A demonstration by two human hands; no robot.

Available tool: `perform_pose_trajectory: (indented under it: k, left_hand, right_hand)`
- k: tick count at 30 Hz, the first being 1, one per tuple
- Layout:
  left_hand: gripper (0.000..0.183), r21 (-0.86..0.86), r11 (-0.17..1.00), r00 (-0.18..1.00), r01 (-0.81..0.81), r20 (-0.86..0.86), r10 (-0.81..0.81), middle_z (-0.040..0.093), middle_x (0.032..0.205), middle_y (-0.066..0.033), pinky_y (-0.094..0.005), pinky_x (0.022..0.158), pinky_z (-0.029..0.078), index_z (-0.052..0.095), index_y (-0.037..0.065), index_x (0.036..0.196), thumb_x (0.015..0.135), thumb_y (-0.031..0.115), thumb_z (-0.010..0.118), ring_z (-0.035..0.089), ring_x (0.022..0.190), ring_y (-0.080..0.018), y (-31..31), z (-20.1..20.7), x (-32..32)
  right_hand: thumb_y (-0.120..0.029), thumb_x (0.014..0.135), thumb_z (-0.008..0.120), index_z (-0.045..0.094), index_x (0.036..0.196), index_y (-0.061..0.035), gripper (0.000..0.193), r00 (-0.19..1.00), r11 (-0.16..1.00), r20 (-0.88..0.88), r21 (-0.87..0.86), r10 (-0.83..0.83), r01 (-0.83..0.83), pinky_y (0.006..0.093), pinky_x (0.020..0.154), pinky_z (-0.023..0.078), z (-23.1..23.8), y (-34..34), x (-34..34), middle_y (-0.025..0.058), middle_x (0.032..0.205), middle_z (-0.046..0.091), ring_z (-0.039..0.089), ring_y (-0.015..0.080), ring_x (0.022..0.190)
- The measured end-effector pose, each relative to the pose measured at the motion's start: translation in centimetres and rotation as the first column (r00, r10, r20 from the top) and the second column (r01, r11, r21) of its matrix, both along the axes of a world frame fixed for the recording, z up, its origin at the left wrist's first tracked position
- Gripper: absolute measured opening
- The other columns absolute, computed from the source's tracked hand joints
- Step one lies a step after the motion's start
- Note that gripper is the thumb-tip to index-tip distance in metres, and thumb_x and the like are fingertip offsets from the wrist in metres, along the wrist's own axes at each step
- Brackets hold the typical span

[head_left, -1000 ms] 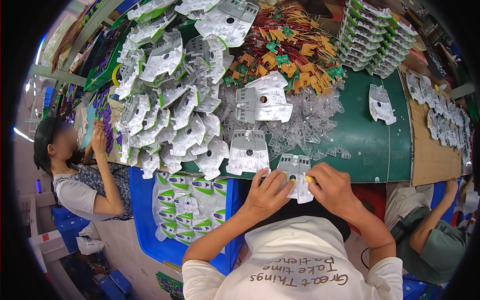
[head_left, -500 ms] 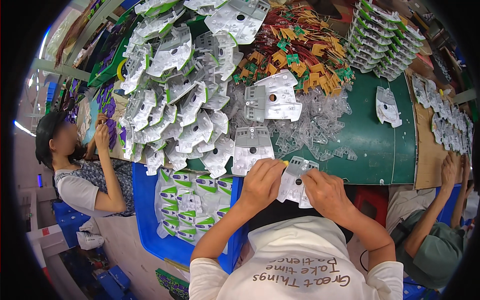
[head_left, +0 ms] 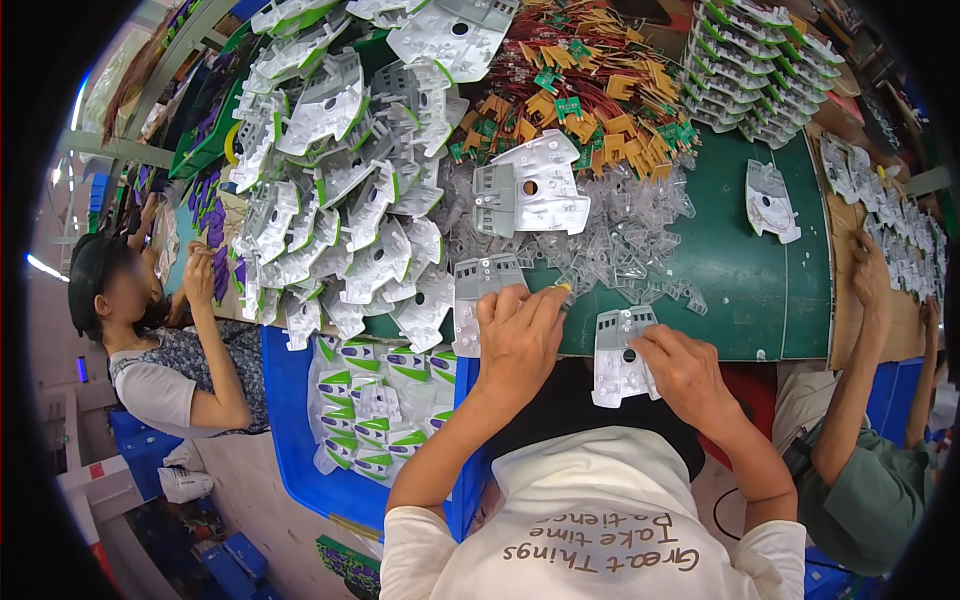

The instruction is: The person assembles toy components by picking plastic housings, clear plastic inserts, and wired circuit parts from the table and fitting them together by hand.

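My right hand (head_left: 690, 372) grips the right edge of a white plastic shell (head_left: 612, 372) with a grey slotted top and a round dark hole, held upright at the table's front edge. My left hand (head_left: 520, 335) is open, lowered over the front of the table, thumb and fingers apart. A small yellow tip (head_left: 564, 288) shows at its thumb end. Partly behind its fingers lies another white and grey shell (head_left: 467, 310); whether they touch is hidden. Just beyond is a heap of clear plastic parts (head_left: 630, 245), with a similar shell (head_left: 535, 195) resting on it.
Shells pile high at left (head_left: 340, 220). Wired green boards and orange connectors (head_left: 600, 90) lie behind; stacked shells (head_left: 760, 75) stand at far right. A single shell (head_left: 770, 205) lies on the green table (head_left: 740, 300). A blue bin (head_left: 290, 440) holds green-white parts. People work both sides.
My left hand has left the held shell and moved left and slightly away, toward the table. My right hand has shifted right with the shell, alone holding it.
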State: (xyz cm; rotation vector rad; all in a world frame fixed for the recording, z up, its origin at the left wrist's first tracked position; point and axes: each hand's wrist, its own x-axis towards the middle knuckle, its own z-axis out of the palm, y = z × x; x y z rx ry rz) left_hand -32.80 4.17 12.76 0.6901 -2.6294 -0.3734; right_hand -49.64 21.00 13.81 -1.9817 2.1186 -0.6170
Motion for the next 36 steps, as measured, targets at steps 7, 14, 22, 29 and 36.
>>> perform_pose_trajectory:
  k: [7,14,22,29,36]
  left_hand:
    - [0.027,0.154,0.904,0.906,0.398,-0.221,-0.361,0.062,0.105,-0.0131,-0.0422,0.091,0.051,0.065,-0.002,0.102,0.075,0.001,0.067,0.061,0.105,-0.0305,2.4,-0.5,-0.2]
    - [0.036,0.008,0.886,0.88,0.463,-0.121,-0.459,0.06,0.11,-0.0154,-0.0426,0.094,0.05,0.065,-0.005,0.106,0.072,0.005,0.064,0.059,0.109,-0.0318,3.3,-1.7,-1.1]
    - [0.031,-0.018,0.912,0.912,0.41,-0.028,-0.41,0.062,0.109,-0.0126,-0.0399,0.092,0.049,0.067,-0.002,0.103,0.073,0.004,0.064,0.06,0.111,-0.0294,3.8,-1.5,-1.9]
    - [0.027,0.0,0.888,0.886,0.459,-0.07,-0.458,0.065,0.102,-0.0091,-0.0376,0.087,0.048,0.068,0.002,0.103,0.076,0.006,0.07,0.062,0.104,-0.0267,3.1,-1.8,-2.2]
    - [0.056,0.383,0.869,0.909,0.314,-0.385,-0.159,0.065,0.097,-0.0097,-0.0378,0.076,0.047,0.057,0.001,0.122,0.07,-0.004,0.076,0.06,0.087,-0.0276,4.0,-3.0,-2.6]
  right_hand:
    - [-0.002,0.071,0.064,0.065,0.099,-0.0015,0.028,0.997,0.997,0.029,0.005,0.076,-0.076,0.0351,0.061,0.052,0.2,-0.3,-1.0,0.0052,0.096,0.059,0.061,0.0211,0.074]
    - [-0.004,0.07,0.064,0.064,0.098,-0.0014,0.028,0.996,0.995,-0.031,-0.053,0.083,-0.084,0.0327,0.058,0.052,-0.2,-0.2,-1.0,0.0053,0.096,0.061,0.061,0.0196,0.072]
    - [0.002,0.072,0.064,0.058,0.097,-0.0025,0.026,0.996,0.995,0.083,-0.101,0.017,-0.009,0.0336,0.055,0.05,-0.5,-0.6,-1.2,0.0085,0.084,0.063,0.062,0.0224,0.066]
    - [0.002,0.074,0.066,0.058,0.092,-0.0032,0.021,0.983,0.99,0.181,-0.127,-0.032,0.056,0.0355,0.055,0.049,-1.1,-0.4,-1.1,0.009,0.083,0.061,0.062,0.0253,0.067]
    - [-0.01,0.073,0.074,0.065,0.091,-0.0024,0.022,0.971,0.996,0.221,0.009,-0.092,0.093,0.0386,0.063,0.051,0.6,0.6,-2.0,0.0107,0.093,0.056,0.063,0.027,0.076]
